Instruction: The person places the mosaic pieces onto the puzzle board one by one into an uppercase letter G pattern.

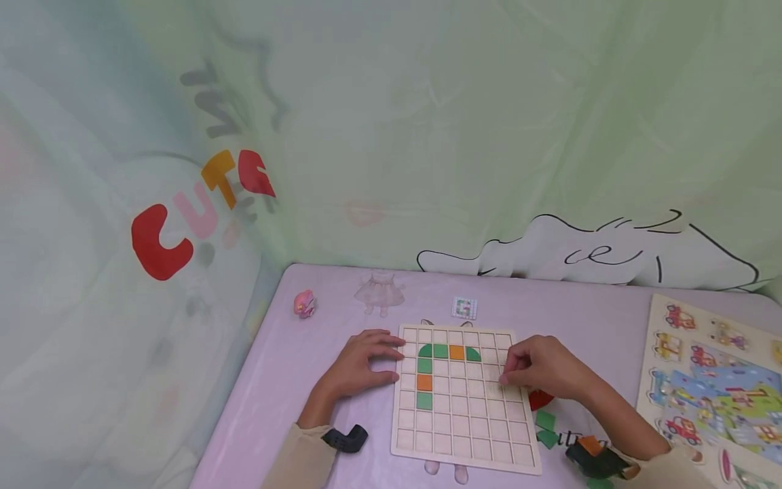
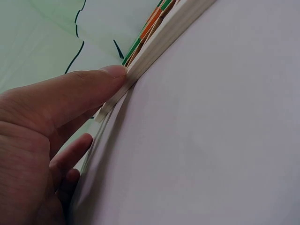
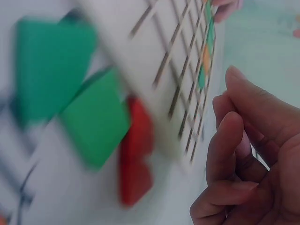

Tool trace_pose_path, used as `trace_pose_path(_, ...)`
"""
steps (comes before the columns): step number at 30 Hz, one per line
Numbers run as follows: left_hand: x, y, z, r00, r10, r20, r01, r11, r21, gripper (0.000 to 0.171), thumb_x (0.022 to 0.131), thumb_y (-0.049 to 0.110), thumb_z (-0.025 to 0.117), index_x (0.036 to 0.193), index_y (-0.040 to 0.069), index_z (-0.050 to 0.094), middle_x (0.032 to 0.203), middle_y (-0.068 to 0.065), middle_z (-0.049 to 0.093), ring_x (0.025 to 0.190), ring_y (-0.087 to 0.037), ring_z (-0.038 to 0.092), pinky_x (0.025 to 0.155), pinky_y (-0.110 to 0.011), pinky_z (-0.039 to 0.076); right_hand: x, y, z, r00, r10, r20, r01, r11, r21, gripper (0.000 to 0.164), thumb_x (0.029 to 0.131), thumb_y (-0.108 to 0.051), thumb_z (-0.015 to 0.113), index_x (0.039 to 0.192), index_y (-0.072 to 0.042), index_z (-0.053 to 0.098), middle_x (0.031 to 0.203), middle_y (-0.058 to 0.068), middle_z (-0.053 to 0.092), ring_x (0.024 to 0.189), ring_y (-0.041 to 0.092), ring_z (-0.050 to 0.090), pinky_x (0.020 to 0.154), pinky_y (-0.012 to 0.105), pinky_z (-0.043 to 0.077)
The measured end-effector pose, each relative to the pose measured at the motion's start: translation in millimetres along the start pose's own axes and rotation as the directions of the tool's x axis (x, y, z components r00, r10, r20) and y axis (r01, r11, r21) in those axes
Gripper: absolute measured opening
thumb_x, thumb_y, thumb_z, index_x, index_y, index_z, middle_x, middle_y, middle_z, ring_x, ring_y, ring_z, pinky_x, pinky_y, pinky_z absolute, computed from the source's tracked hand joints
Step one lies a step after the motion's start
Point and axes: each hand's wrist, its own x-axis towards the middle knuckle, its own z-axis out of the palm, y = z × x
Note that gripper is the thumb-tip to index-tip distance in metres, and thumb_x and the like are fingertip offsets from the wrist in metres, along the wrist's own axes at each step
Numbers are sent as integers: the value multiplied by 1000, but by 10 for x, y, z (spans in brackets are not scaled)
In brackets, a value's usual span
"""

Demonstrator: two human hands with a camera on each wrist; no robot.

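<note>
Looking from the head view, you have the wooden grid board (image 1: 476, 407) flat on the pale pink table (image 1: 244, 435). Green pieces (image 1: 440, 350) and orange pieces (image 1: 457, 352) sit in its far left part: a row of four, plus a column running nearer from the row's left end. Your left hand (image 1: 357, 363) rests with fingers spread at the board's left edge. Your right hand (image 1: 544, 367) is over the right edge, fingers curled and tips pressed together. Just right of the board lie a red piece (image 1: 540, 399) and loose green pieces (image 1: 546, 421); farther right is a picture puzzle (image 1: 693, 336). A pink figurine (image 1: 303, 304) stands far left.

From your left wrist, you see what the head view hides: your thumb touching the board's side, and the board's thickness.

From your right wrist, the palm side shows your bare fingertips close together. Blurred in the foreground, two loose green pieces lie against each other, and the red piece, mostly covered in the head view, shows a notched outline.
</note>
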Motion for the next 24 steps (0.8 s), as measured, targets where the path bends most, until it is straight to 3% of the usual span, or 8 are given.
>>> trace_pose_path(7,-3,16,-4,1000,-12,4,13,1000,-12,31,84,28,82,114,23,78,139,11,65,142,-20,47,115,-50,36,-132,272,-77,998,60,-11,-61,998,-17,17,83,-31,83,79,-19,72,65,-4,62,63,9,52,54,22,39)
trace_pose_path(18,-1,16,-10,1000,-6,3,6,1000,6,31,84,29,82,115,24,78,139,11,65,142,-20,47,114,-51,36,-281,597,-138,1000,6,-4,-6,999,-48,12,87,-30,80,84,-20,74,74,-9,67,68,3,49,60,22,37)
trace_pose_path(24,1,19,-8,1000,1,5,-1,1000,7,31,84,29,82,114,23,78,139,10,65,142,-20,47,112,-50,37,-327,679,-162,999,-2,40,3,1000,-20,10,84,-27,82,83,-21,75,76,-7,65,70,4,50,61,22,39)
